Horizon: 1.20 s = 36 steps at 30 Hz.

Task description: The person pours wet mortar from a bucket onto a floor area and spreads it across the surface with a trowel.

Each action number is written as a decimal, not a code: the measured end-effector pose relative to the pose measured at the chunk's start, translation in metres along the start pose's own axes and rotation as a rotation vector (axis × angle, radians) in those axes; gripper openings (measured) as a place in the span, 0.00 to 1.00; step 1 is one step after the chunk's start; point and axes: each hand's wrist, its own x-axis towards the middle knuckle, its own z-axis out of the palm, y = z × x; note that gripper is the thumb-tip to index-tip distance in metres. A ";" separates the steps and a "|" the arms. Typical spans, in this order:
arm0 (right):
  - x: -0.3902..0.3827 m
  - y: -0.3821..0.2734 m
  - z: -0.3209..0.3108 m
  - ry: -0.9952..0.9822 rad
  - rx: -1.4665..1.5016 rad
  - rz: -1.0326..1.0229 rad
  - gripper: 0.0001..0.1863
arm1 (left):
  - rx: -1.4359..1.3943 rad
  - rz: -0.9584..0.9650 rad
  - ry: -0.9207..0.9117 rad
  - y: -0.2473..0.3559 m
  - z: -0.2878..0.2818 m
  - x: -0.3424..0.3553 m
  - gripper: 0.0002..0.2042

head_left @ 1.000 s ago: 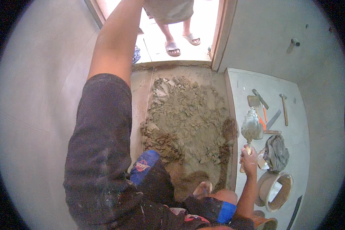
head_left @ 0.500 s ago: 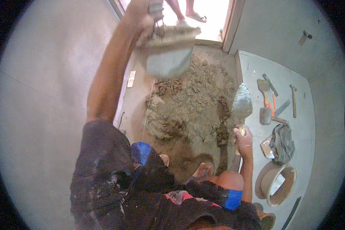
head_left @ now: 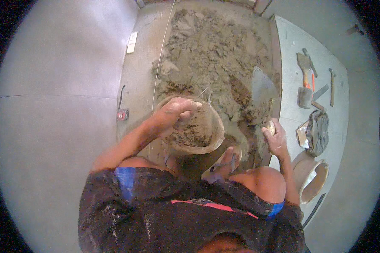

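My left hand (head_left: 179, 111) is closed on the wire handle of a mud-caked bucket (head_left: 218, 141), which stands tilted in front of my feet. Some grey-brown mortar (head_left: 192, 131) lies inside it. In my right hand (head_left: 276, 137) is a pointing-style trowel, gripped by its wooden handle. The trowel's broad metal blade (head_left: 264, 86) points away from me, low over the right side of a spread of wet, lumpy mortar (head_left: 211, 50) on the floor. Part of the bucket's left side is hidden by my left hand and forearm.
A taut string (head_left: 158, 69) runs along the mortar's left side. Left of it are a pale strip (head_left: 131, 42) and a small red-and-black item (head_left: 123, 114). On the right slab lie a mallet (head_left: 304, 98), a hammer (head_left: 332, 86), a dark crumpled bag (head_left: 318, 133) and another bucket (head_left: 324, 177).
The bucket came down from high at the far left, by the doorway, to just before my feet. My view has tilted nearer, and the person's feet beyond the doorway are out of sight. The trowel stays held.
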 end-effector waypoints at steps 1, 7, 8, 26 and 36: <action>0.000 -0.008 0.002 0.012 -0.087 -0.109 0.20 | 0.110 0.071 0.002 -0.018 -0.010 0.007 0.15; 0.003 -0.054 -0.019 -0.402 -0.336 -0.178 0.25 | 0.206 0.180 0.066 -0.041 -0.049 0.042 0.17; 0.008 -0.063 -0.016 -0.432 -0.424 -0.216 0.24 | 0.340 0.257 0.072 -0.039 -0.052 0.042 0.18; 0.120 -0.102 0.090 -0.817 -0.471 -0.627 0.23 | 0.529 0.393 0.220 -0.053 -0.058 0.004 0.12; 0.071 -0.097 0.083 -0.955 -0.350 -0.587 0.24 | 0.509 0.100 0.908 -0.163 -0.111 -0.006 0.19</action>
